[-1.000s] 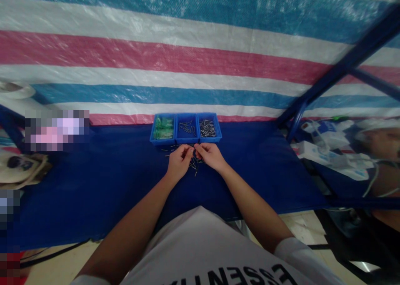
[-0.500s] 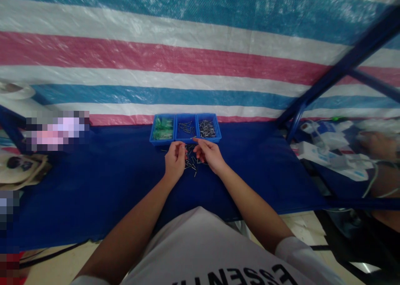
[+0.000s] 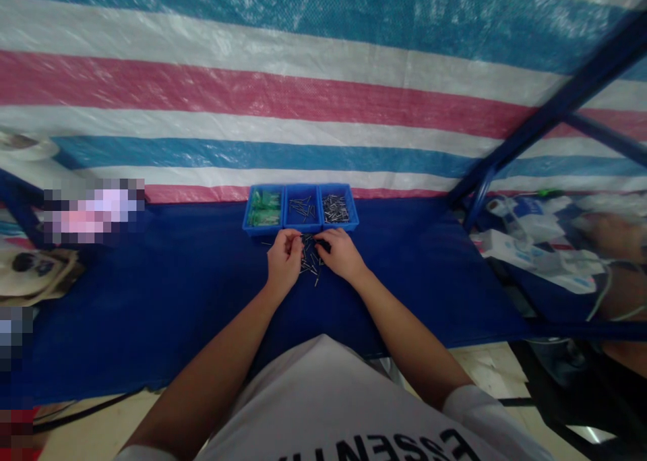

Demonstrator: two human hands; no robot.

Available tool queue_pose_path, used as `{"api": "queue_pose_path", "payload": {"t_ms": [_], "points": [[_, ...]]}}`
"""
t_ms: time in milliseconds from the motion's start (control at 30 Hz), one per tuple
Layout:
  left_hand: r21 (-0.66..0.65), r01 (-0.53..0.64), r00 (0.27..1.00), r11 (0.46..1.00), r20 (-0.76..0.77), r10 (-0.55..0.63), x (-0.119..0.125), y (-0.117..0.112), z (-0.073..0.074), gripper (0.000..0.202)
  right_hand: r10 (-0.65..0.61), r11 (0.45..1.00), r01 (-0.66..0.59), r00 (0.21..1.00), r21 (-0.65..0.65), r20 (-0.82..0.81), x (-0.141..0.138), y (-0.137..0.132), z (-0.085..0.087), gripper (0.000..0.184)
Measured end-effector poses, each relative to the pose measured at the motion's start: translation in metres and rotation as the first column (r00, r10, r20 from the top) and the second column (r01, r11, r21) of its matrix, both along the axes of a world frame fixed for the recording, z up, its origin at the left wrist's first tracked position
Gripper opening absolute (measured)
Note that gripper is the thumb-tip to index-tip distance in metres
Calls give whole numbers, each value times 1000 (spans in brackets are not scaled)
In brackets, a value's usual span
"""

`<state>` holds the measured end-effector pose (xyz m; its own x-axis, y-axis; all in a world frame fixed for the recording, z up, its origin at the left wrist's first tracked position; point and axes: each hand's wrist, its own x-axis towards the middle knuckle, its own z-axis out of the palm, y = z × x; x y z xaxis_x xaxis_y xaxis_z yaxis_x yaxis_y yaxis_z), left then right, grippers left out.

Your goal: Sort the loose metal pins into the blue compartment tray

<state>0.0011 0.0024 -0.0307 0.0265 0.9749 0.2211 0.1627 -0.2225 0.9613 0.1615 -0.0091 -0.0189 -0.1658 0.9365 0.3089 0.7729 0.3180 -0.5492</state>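
Several thin metal pieces that look like screws (image 3: 312, 267) lie in a loose pile on the blue table. My left hand (image 3: 284, 255) is at the pile's left side, thumb and fingers pressed together; whatever they hold is too small to make out. Over the right side of the pile, my right hand (image 3: 344, 253) has its fingertips pinched down among the pieces, and their contents are hidden. Just beyond both hands stand three joined blue bins: the left bin (image 3: 261, 230) has green packets, the middle bin (image 3: 289, 222) some screw-like pieces, the right bin (image 3: 352, 222) many more.
The blue table (image 3: 192, 292) reaches out on both sides. Behind it hangs a striped plastic sheet (image 3: 283, 90). A blue metal frame (image 3: 530, 120) slants up at the right, with white boxes (image 3: 540, 259) and another person's arm (image 3: 624, 286) past it. A bag (image 3: 38, 272) is at the left.
My right hand has moved from the front edge of the bins down to the pile, and its fingers have drawn together. My left hand has hardly moved.
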Motion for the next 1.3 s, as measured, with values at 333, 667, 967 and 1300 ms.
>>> {"api": "queue_pose_path", "payload": {"t_ms": [333, 667, 967, 1300], "points": [[5, 5, 1000, 1000, -28, -5, 0, 1, -1, 13, 25, 999, -24, 999, -43, 25, 3, 2, -2, 25], [-3, 15, 999, 1000, -43, -15, 0, 1, -2, 14, 37, 999, -35, 995, 26, -94, -1, -1, 2, 20], [26, 86, 990, 996, -114, -82, 0, -1, 1, 17, -18, 997, -38, 707, -64, -707, -10, 1, 3, 6], [69, 140, 982, 988, -136, -130, 0, -2, 4, 20, -95, 976, -136, 427, -168, -899, -14, 3, 2, 27]]}}
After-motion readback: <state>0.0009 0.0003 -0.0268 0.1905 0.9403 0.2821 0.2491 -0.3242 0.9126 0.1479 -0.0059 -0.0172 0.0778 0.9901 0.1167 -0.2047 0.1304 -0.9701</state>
